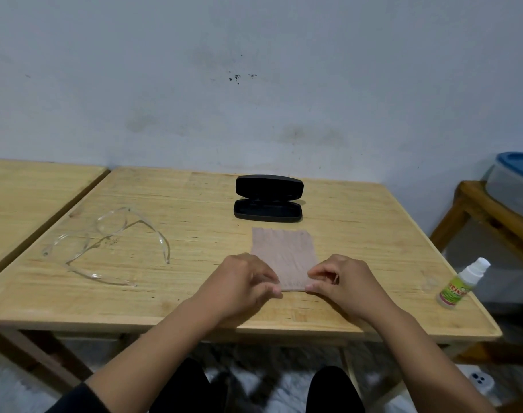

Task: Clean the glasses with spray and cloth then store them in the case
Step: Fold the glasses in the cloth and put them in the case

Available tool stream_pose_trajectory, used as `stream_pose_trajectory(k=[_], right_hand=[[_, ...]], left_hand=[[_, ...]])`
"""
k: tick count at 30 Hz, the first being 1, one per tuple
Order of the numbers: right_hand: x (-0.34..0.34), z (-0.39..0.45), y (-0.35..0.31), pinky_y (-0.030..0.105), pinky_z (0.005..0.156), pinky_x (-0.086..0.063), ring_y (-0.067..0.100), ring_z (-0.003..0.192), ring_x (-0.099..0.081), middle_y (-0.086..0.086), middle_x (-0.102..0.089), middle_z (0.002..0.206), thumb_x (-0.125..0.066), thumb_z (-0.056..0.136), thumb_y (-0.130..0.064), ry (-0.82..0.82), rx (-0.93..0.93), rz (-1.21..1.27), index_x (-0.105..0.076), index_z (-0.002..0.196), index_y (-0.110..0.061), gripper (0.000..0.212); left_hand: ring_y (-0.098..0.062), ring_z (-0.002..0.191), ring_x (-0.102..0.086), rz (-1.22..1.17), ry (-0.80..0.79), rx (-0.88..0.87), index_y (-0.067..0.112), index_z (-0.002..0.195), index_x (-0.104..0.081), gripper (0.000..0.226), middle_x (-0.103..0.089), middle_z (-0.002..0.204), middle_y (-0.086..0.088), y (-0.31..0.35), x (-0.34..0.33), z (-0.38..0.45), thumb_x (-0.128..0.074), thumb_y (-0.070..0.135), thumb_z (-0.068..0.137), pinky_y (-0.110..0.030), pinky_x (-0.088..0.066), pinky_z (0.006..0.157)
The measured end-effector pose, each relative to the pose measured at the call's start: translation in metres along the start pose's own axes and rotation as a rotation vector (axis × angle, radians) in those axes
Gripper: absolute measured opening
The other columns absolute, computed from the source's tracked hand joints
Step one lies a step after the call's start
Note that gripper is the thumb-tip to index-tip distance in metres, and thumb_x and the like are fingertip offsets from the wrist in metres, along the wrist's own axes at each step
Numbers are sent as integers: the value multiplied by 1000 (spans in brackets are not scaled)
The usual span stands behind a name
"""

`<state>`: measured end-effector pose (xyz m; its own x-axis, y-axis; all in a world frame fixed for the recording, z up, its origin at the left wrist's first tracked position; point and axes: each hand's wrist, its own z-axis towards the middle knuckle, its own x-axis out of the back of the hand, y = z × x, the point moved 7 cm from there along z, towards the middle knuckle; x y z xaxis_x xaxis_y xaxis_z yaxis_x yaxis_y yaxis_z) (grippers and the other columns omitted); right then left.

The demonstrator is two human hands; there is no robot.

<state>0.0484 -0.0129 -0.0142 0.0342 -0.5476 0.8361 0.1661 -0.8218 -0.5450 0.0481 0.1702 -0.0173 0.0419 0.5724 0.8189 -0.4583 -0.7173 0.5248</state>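
A pinkish-grey cloth (284, 251) lies flat on the wooden table (194, 293) in front of me. My left hand (239, 281) pinches its near left corner and my right hand (340, 281) pinches its near right corner. Clear-framed glasses (108, 245) rest unfolded on the table's left side, apart from both hands. A black glasses case (268, 201) stands open just behind the cloth, its inside dark. A small spray bottle (462, 283) with a white cap and a green label stands near the table's right edge.
A second wooden table (31, 198) adjoins on the left. To the right, a low wooden stand (480, 204) carries a plastic box with a blue lid (516, 183). A wall runs just behind the table. My knees show under the near edge.
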Motion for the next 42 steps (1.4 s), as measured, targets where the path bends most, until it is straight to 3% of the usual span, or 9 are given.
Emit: stream_pose_trajectory(k=[2,6,11,16,22,30,36,38,42], right_hand=[[-3,-4,-1,7,65,-36,3,82,-54,-9,-61,94,-72,78,-31,-29,5,-61,-70,103,-23,26],[-8,-11,-6,9,69,-36,6,86,-53,-8,-61,96,-67,83,-26,-40,27,-81,-71,100,-23,18],[-4,-21,-8,4,63,-36,0,76,-53,-9,-61,88,-70,80,-22,-8,62,-41,-72,89,-24,10],[-3,-35,-10,5,64,-40,2,73,-55,-12,-62,81,-74,75,-26,-55,111,2,-75,81,-24,6],[1,-38,-12,7,63,-37,0,78,-53,-13,-59,86,-68,82,-25,63,92,-21,-73,87,-24,7],[-6,-33,-7,7,68,-36,7,85,-55,-9,-61,89,-66,83,-24,-13,29,-71,-73,89,-24,9],[-6,-8,-46,10,65,-40,2,84,-56,-9,-65,91,-67,83,-21,51,63,90,-71,93,-22,11],[-13,7,-68,10,65,-42,0,83,-57,-13,-64,88,-66,84,-21,52,93,177,-71,94,-23,12],[-40,44,-114,9,66,-45,-3,80,-59,-18,-64,83,-66,84,-20,-22,177,301,-71,92,-24,11]], left_hand=[[-6,94,-58,49,-63,-32,27,100,-70,31,-70,100,9,3,-12,-3,-65,47,77,-25,-47,86],[-7,94,-58,54,-29,-44,25,99,-71,24,-71,98,7,5,-13,-6,-66,39,80,-24,-46,86],[-8,90,-59,27,-14,-52,23,93,-72,16,-71,94,6,11,-11,-12,-68,31,80,-26,-48,84],[-4,85,-59,-22,-78,-58,23,88,-71,22,-70,90,7,14,-11,-24,-68,42,76,-26,-51,78],[-11,109,-55,48,14,-79,27,118,-60,34,-65,117,6,22,-7,-25,-58,39,86,-25,-45,93],[-8,100,-57,41,-61,-126,20,104,-70,25,-71,104,5,22,-14,-28,-60,34,86,-26,-47,89],[-1,96,-56,-93,154,51,26,109,-66,28,-68,108,9,-6,32,-42,-63,36,83,-18,-44,88],[-3,92,-60,-119,247,113,30,109,-65,27,-68,106,9,-25,57,-54,-64,35,83,-21,-49,86],[-2,88,-62,-66,445,211,28,107,-67,24,-69,102,10,-68,113,-90,-64,31,84,-16,-50,82]])
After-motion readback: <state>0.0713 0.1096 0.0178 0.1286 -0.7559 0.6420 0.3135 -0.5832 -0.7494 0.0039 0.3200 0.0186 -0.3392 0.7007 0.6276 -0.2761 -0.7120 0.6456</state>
